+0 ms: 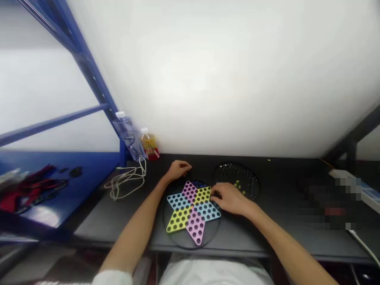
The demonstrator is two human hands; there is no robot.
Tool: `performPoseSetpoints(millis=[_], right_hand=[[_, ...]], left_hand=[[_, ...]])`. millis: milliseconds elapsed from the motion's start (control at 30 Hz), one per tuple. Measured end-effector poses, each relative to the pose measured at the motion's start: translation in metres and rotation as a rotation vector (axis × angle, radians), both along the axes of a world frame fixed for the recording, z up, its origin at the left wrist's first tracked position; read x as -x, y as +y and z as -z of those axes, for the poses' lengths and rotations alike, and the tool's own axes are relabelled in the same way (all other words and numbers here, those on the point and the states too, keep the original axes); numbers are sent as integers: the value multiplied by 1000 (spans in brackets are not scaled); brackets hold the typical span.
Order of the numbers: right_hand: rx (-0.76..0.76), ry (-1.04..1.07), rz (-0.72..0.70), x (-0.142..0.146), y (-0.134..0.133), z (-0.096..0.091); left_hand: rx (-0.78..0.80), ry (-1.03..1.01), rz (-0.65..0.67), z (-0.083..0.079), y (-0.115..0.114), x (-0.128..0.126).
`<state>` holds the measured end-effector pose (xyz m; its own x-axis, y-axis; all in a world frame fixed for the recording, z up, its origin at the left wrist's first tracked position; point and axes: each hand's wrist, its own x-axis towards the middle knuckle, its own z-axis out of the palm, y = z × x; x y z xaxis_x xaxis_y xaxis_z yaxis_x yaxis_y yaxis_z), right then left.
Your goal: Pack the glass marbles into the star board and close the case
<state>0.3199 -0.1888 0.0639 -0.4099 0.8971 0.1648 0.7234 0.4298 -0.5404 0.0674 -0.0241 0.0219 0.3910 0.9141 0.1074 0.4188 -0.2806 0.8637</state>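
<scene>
A star-shaped Chinese checkers board with pink, yellow and light blue points full of round holes lies on a dark table, inside a thin round rim. My left hand is just past the board's far left edge, fingers curled in; whatever they hold, if anything, does not show. At the right yellow point, my right hand has thumb and fingers bent together in a pinch, and its fingertips hide what is between them. Behind it lies a round dark tray with small yellow and clear pieces.
A clear bottle and a yellow-and-red bottle stand by the wall. A white cable lies coiled at left. Blue frame posts rise on the left. At right is a blurred dark area beside a white-and-blue box.
</scene>
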Motion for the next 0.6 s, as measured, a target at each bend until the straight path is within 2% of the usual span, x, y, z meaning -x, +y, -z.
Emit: performPoseSetpoints(millis=[100, 267, 333, 400, 467, 533, 600], right_hand=[[44, 264, 64, -9, 4, -6], [400, 1094, 145, -37, 14, -17], [469, 1267, 171, -43, 19, -18], [487, 1302, 215, -44, 22, -15], [456, 1227, 266, -41, 23, -10], [362, 1025, 271, -36, 22, -7], [245, 750, 188, -31, 17, -7]], left_hand=[[-3, 1, 6, -1, 0, 0], [-2, 7, 11, 0, 1, -1], [-2, 4, 10, 2, 2, -1], [-7, 2, 7, 3, 3, 0], [-10, -3, 13, 5, 4, 0], [-9, -6, 15, 5, 4, 0], [-11, -7, 7, 4, 4, 0]])
